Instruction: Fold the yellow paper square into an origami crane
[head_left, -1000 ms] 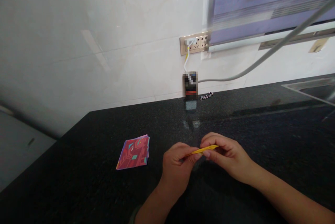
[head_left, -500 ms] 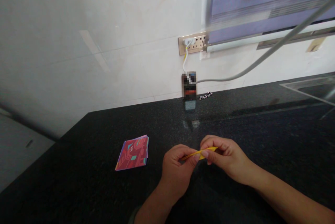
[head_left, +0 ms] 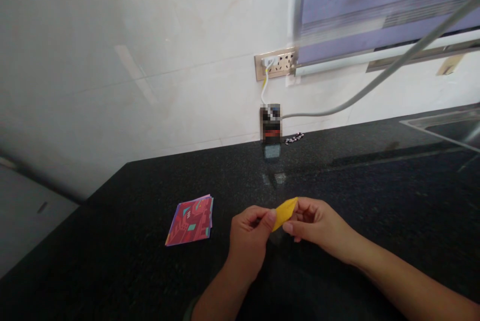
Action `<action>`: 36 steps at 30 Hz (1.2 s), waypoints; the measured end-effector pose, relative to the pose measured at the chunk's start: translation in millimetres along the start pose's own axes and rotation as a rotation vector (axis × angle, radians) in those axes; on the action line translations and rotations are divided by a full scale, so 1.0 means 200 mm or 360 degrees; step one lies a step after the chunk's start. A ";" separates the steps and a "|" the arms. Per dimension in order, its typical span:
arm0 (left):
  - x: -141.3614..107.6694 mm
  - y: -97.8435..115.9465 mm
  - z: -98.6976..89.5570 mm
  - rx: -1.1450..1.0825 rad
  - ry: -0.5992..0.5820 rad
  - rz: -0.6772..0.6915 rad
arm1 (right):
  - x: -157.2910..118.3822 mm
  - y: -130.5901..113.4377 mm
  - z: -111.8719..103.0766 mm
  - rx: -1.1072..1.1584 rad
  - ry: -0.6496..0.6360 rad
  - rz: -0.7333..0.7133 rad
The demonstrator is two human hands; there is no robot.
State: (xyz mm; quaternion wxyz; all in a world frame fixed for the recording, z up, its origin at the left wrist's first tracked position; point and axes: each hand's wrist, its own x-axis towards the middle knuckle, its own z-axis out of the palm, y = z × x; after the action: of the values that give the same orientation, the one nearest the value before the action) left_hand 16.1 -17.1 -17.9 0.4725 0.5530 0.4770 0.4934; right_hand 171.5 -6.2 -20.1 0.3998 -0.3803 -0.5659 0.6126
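A small piece of folded yellow paper (head_left: 285, 213) is held up over the dark counter, its face tilted toward me. My left hand (head_left: 250, 241) pinches its left end between thumb and bent fingers. At the right end, my right hand (head_left: 318, 223) has its curled fingers against the paper's edge. The right thumb lies at the lower edge, with a gap between it and the index finger. To the left of my hands lies a stack of patterned paper sheets (head_left: 191, 222), the top one red with teal shapes.
The black speckled counter (head_left: 131, 201) runs along a pale tiled wall (head_left: 187, 101). A blurred-out dark object (head_left: 271, 125) stands at the back beside a small beaded string (head_left: 294, 138). Above it is a wall socket (head_left: 276, 64). A grey hose (head_left: 360, 98) crosses at right, over a sink edge (head_left: 420, 126).
The yellow paper has turned so its broad face shows. My right thumb has come away from the left thumb, and the two hands are slightly farther apart. The paper stack stays put.
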 end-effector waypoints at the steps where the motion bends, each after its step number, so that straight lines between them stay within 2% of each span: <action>1: 0.00 0.00 0.01 -0.0066 0.0008 -0.0055 | 0.00 0.00 0.01 -0.0012 0.0017 0.0000; 3: -0.01 0.00 0.02 -0.0234 -0.0025 -0.0201 | 0.00 -0.01 0.01 -0.0021 0.0111 0.0002; 6: -0.02 -0.01 0.04 -0.0499 -0.0198 -0.0378 | -0.01 -0.02 0.02 -0.0040 0.0209 -0.0039; 9: -0.02 0.00 0.06 -0.0686 -0.0347 -0.0436 | -0.02 -0.03 0.02 -0.0132 0.0178 -0.0127; 11: -0.02 0.00 0.07 -0.0737 -0.0375 -0.0424 | -0.03 -0.03 0.02 -0.0254 0.0172 -0.0224; 13: -0.01 -0.01 0.06 -0.0728 -0.0339 -0.0379 | -0.04 -0.03 0.02 -0.0312 0.0174 -0.0293; 18: 0.00 -0.04 0.03 -0.0620 -0.0181 -0.0276 | -0.04 -0.03 0.03 -0.0223 0.0127 -0.0285; 22: -0.01 -0.04 0.03 -0.0659 -0.0192 -0.0345 | -0.04 -0.04 0.03 -0.0198 0.0146 -0.0310; 28: -0.01 -0.03 0.04 -0.0711 -0.0151 -0.0391 | -0.05 -0.06 0.03 -0.0345 0.0217 -0.0321; 36: 0.00 -0.03 0.03 -0.0588 -0.0121 -0.0284 | -0.04 -0.03 0.05 -0.0014 -0.0010 -0.0049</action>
State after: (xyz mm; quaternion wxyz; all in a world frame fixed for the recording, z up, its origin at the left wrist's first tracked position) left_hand 22.0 -17.7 -24.5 0.6255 0.4306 0.4072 0.5075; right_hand 165.7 -17.4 -13.4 0.4057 -0.3715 -0.5755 0.6050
